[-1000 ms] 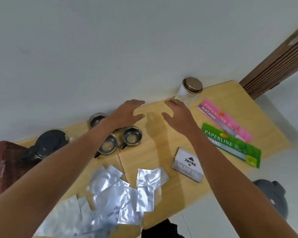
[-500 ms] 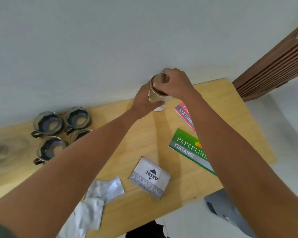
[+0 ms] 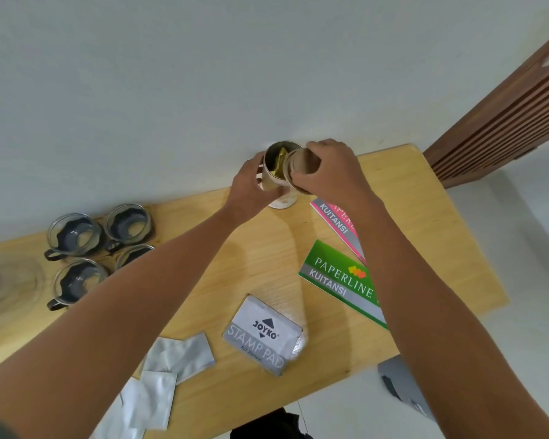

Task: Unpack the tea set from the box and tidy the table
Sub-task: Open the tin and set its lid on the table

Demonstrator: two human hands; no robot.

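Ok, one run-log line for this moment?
left hand: holds clear glass jar | right hand: holds brown round lid, off jar | jar: open

We stretch both bare arms far out in front of us. Our left hand (image 3: 249, 185) curls its grip around the side of the jar (image 3: 274, 182), fingers bent and thumb up. Our right hand (image 3: 330, 167) is just beside it, and its grip pinches the round lid (image 3: 301, 166), tilted at the jar's mouth. Our two hands almost touch.
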